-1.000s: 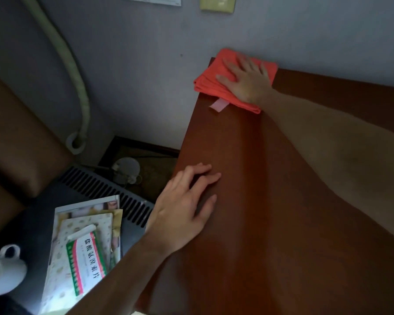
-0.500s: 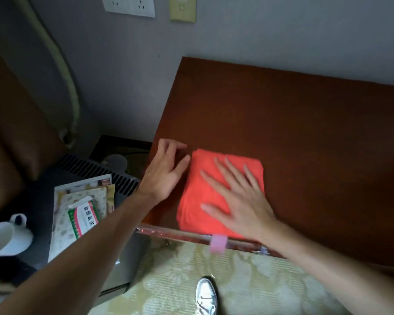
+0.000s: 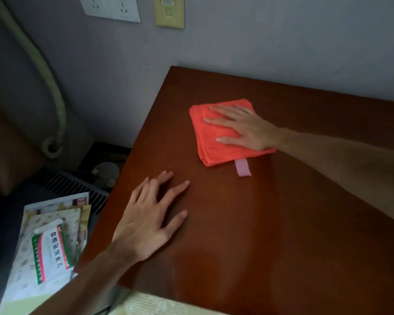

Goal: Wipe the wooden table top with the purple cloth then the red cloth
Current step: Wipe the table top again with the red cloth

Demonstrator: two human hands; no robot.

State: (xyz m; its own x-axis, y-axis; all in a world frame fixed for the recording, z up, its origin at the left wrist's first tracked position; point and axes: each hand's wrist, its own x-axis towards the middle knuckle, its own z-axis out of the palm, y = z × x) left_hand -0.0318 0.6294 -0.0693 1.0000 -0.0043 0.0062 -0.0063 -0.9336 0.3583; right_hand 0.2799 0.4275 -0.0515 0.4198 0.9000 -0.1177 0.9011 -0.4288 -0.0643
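your left hand (image 3: 149, 220) lies flat on the near left part of the wooden table top (image 3: 271, 235), palm down, fingers straight and spread, holding nothing; its forearm comes in from the lower left corner, crossing the table's left edge. beside that edge, lower down on a dark surface, sits a stack of printed leaflets (image 3: 52, 237), with a white medicine box (image 3: 51, 255) trimmed in green and red lying on top. just behind them runs a black slatted grille (image 3: 73, 187). farther across the table, toward its back left corner, the red cloth (image 3: 210, 137) rests folded into a thick square, well apart from your left hand. your right hand (image 3: 243, 127) presses down on it with the palm flat and the fingers stretched out toward the left, gripping nothing; the arm reaches in from the right side. a small pink tag (image 3: 243, 167) sticks out from the cloth's near edge onto the bare wood. behind the table stands a grey wall, where a pale green hose (image 3: 43, 64) curves down on the left, and a white socket plate (image 3: 110, 6) and a yellowed switch plate (image 3: 168, 11) hang near the top
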